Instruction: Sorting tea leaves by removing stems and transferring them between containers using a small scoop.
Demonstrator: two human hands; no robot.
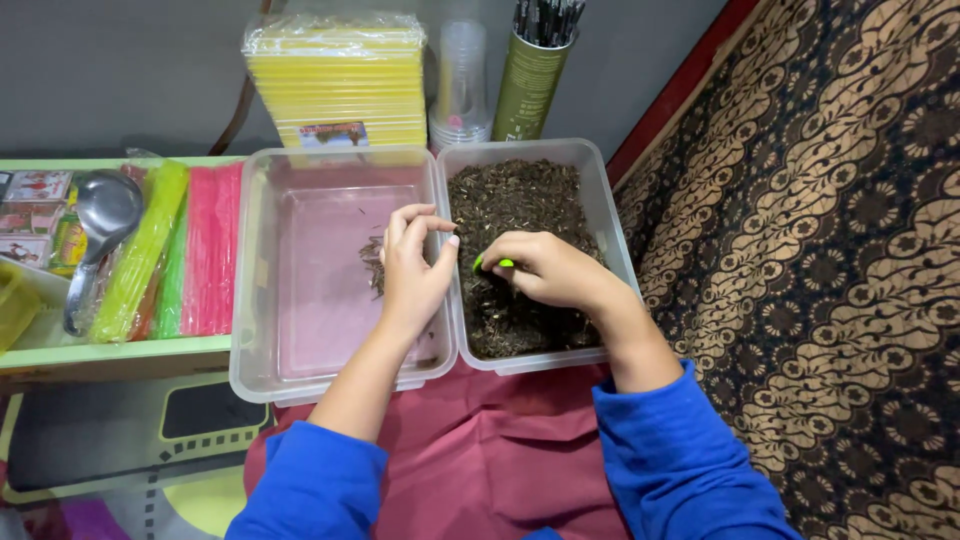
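Here | left hand (415,270) pinched seeds over near-empty tub (300,330) | right hand (545,268) held green tool (492,264) in full tub (600,190) | rims touched.

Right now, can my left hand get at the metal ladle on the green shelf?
Probably yes: the left hand hovers over the near-empty tub, and the ladle lies uncovered on the shelf just left of it.

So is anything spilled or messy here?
Nothing looks spilled. The dark bits stay inside the right tub, and only a small pile lies in the left tub, by the left hand. The right hand pinches a small green thing; what it is, I cannot tell.
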